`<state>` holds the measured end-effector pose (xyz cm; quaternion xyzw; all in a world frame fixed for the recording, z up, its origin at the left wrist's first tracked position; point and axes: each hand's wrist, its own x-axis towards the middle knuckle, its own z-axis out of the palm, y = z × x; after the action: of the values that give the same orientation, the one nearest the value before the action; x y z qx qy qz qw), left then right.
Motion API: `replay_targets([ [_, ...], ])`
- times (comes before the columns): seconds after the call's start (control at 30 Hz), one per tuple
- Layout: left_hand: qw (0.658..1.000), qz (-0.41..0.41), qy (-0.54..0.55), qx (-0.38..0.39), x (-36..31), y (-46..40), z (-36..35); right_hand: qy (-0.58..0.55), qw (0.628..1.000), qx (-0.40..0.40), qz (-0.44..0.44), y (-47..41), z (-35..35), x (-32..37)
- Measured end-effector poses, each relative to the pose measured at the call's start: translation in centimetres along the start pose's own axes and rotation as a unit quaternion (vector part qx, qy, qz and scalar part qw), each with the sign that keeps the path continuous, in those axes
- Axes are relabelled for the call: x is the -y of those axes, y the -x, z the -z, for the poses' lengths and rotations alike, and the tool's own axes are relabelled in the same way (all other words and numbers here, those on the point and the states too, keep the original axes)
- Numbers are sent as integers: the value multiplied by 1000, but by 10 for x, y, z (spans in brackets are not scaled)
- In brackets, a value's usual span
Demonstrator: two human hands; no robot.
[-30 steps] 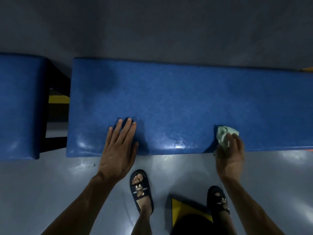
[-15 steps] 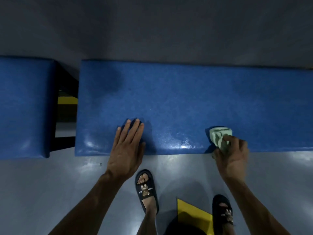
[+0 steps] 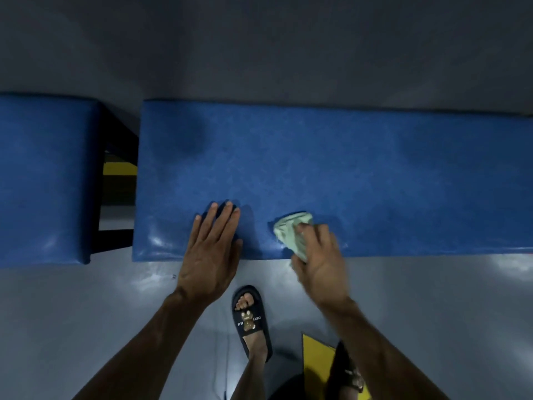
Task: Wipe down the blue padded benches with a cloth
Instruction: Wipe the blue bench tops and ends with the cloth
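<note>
two blue padded benches showed, a short bench [image 3: 43, 180] left of the long bench [image 3: 346, 174], with one pale green cloth [image 3: 292, 230] on the long bench's near edge. the left hand [image 3: 212, 249] lay flat and open there, while the right hand [image 3: 318, 262] clutched the cloth. since half a second before, cloth and right hand had slid left along the long bench, ending just beside the left hand.

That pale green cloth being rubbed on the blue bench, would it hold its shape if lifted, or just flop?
The cloth would probably flop: it lies bunched in soft folds under the right hand. It looks light, since the fingers alone gather it. It likely slides easily, as the bench has a glossy sheen.
</note>
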<state>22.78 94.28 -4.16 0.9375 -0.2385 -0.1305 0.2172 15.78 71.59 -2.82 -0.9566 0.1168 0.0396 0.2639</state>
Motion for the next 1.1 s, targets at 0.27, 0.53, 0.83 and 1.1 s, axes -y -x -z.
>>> replay_targets([
  [0.27,1000,12,8,2,0,-2,-1,53,981,-67,-177,-5,43,-68],
  [0.53,1000,17,-5,8,-3,0,-3,-18,997,-13,-75,-7,-11,18],
  [0.83,1000,17,1,14,-11,-2,-4,92,975,-30,-199,0,82,-109],
  [1.1,998,57,1,21,-16,3,-8,-44,973,-55,-221,21,-7,-9],
])
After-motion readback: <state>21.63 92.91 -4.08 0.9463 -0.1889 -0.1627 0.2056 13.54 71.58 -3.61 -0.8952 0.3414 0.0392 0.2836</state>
